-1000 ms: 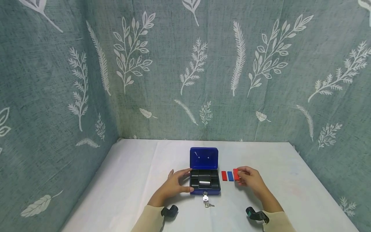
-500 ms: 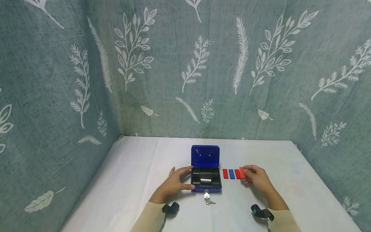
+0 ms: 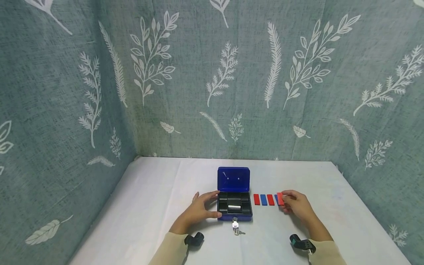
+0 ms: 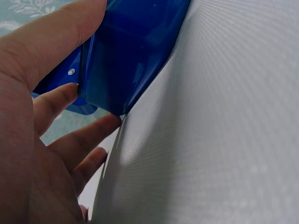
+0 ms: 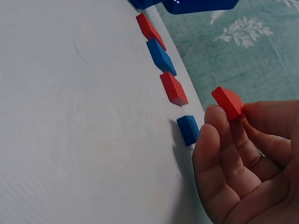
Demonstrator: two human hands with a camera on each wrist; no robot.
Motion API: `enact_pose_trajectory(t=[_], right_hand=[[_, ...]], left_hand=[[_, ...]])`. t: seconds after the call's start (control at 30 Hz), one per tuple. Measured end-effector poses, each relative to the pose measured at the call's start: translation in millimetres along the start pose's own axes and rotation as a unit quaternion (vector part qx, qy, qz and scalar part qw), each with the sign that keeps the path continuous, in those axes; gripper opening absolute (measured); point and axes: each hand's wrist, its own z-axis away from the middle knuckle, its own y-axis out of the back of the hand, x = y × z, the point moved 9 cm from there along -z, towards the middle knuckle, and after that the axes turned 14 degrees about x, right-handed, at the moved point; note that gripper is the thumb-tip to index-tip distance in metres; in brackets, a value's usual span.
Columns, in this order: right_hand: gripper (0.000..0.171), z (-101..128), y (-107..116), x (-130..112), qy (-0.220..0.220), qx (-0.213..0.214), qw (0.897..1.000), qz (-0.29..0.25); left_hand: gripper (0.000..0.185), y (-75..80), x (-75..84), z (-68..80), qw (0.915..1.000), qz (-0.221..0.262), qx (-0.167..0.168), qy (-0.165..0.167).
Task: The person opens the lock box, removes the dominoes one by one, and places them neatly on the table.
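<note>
A blue cash box [image 3: 235, 217] stands on the table with its lid [image 3: 233, 179] raised and a black compartment tray [image 3: 245, 197] inside. My left hand [image 3: 197, 211] holds the box by its left side, thumb at the front corner and fingertips at the rear one. My right hand [image 3: 297, 205] pinches a red block [image 5: 229, 103] between thumb and fingers, off the table. Below it, a blue block [image 5: 188, 130] ends a spaced row on the table. That row also has a red block [image 5: 174, 88], a blue block [image 5: 161, 57] and another red block [image 5: 150, 31].
Keys [image 3: 236, 229] hang from the lock at the box's front. A white label [image 3: 234, 207] shows in the tray. White cloth covers the table [image 3: 159, 184]. Leaf-patterned green fabric [image 3: 185, 73] rises behind it and at both sides.
My right hand has moved right along the row with the red block, uncovering first a red block and then a blue one. The left hand stays on the cash box.
</note>
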Motion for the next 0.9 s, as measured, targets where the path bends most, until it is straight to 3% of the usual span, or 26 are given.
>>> enact_pose_trajectory(t=[0.4, 0.9], right_hand=[[0.035, -11.3, 12.2, 5.8, -0.002, 0.005, 1.000, 0.029], [0.032, -20.2, 19.3, 17.0, 0.013, 0.038, 0.990, 0.134]], left_hand=[[0.086, 1.0, 1.2, -1.9, 1.0000, -0.004, 0.003, -0.001], [0.086, -1.6, -0.6, 0.1, 1.0000, -0.003, 0.000, 0.007]])
